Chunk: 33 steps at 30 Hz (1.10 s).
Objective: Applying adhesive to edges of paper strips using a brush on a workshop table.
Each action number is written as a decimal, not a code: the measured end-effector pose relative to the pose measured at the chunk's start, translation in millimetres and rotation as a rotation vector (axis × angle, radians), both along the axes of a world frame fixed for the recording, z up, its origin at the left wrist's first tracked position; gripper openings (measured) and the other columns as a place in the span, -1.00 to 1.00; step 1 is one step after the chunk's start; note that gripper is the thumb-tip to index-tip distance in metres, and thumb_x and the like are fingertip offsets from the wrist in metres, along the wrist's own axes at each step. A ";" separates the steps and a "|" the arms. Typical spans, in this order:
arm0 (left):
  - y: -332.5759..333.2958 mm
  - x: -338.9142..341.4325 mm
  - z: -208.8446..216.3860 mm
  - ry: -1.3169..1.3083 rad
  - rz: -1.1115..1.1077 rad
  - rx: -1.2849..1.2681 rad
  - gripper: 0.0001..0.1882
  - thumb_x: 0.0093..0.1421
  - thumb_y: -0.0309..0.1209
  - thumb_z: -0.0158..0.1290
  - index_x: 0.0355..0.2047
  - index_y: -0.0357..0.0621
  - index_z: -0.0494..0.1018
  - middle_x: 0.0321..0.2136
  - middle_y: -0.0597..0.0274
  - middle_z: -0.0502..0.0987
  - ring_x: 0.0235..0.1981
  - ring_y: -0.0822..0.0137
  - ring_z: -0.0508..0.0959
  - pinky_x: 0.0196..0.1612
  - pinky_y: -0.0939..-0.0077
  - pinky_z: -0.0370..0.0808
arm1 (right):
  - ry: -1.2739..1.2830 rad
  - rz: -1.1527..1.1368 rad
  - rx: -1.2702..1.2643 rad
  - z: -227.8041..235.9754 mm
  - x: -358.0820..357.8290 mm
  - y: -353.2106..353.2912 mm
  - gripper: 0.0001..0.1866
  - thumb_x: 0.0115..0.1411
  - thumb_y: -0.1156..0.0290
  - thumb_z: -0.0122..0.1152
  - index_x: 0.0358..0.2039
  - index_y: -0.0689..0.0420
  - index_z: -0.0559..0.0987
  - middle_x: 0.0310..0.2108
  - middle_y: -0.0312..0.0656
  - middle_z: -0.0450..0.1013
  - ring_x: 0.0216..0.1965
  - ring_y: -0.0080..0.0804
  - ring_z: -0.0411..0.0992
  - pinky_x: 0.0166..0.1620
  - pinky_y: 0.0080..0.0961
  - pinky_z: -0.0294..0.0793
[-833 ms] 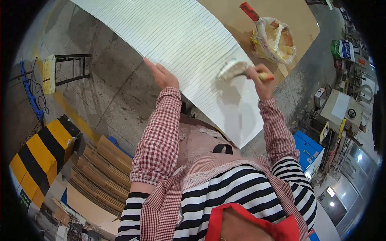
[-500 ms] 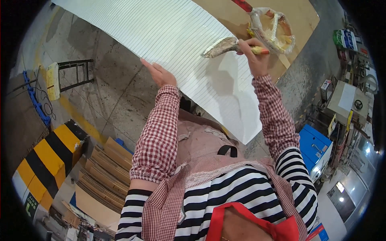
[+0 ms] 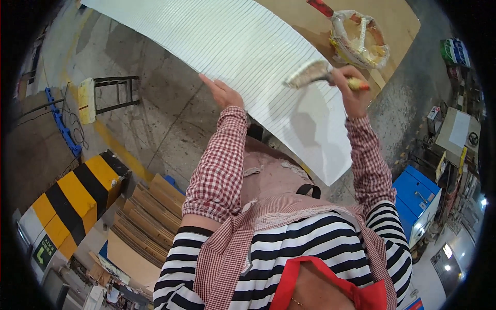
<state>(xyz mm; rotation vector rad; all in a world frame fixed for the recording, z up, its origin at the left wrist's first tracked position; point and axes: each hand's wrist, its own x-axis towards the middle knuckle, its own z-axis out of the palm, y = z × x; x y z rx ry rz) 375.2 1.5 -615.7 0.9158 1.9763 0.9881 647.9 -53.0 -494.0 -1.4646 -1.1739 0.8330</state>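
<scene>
The left hand point(image 3: 225, 94), fingers extended, meets the edge of the striped white sheet point(image 3: 217, 46) between the hands; its far stretch looks glossy, probably coated, its near corner plainer, seemingly left. The brush point(image 3: 308, 75) sits gripped in the right hand point(image 3: 352, 92), near the bucket point(image 3: 341, 49).

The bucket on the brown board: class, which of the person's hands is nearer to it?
The right. The right hand, gripping the brush, is just below the bucket in the picture; the left hand is farther away, at the white sheets' left edge.
</scene>
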 end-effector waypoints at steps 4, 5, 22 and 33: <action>1.6 11.1 16.8 -0.074 0.015 -0.068 -0.46 0.40 -0.29 -0.54 0.35 -0.06 -0.32 0.29 -0.20 -0.03 0.27 -0.10 0.11 0.29 0.17 0.20 | -0.066 -0.011 -0.028 -37.3 13.2 -20.7 -0.83 0.10 0.46 0.31 -0.53 0.22 0.51 -0.58 -0.37 0.40 -0.50 -0.69 0.33 -0.42 -0.70 0.34; 2.3 6.5 10.9 -0.059 0.028 -0.062 -0.46 0.40 -0.29 -0.54 0.35 -0.06 -0.32 0.29 -0.20 -0.03 0.27 -0.10 0.11 0.29 0.17 0.20 | -0.175 0.012 -0.018 -44.0 22.6 -38.0 -0.82 0.10 0.45 0.32 -0.54 0.23 0.52 -0.58 -0.36 0.40 -0.50 -0.69 0.32 -0.43 -0.69 0.32; 0.3 -4.0 8.8 0.003 0.002 0.000 -0.45 0.40 -0.28 -0.52 0.35 -0.02 -0.34 0.24 -0.26 0.08 0.23 -0.16 0.18 0.26 0.10 0.24 | -0.351 0.253 0.162 -21.3 -64.1 55.0 -0.75 -0.03 0.36 0.41 -0.55 0.17 0.48 -0.55 -0.23 0.39 -0.52 -0.42 0.38 -0.41 -0.51 0.38; -2.3 6.3 16.7 -0.025 -0.058 -0.105 -0.45 0.41 -0.30 -0.54 0.34 -0.13 -0.36 0.30 -0.23 -0.10 0.29 -0.09 0.07 0.33 0.16 0.12 | -0.348 0.033 -0.036 9.6 9.6 -44.7 -0.78 0.00 0.43 0.37 -0.56 0.24 0.49 -0.56 -0.20 0.45 -0.51 -0.49 0.40 -0.41 -0.57 0.38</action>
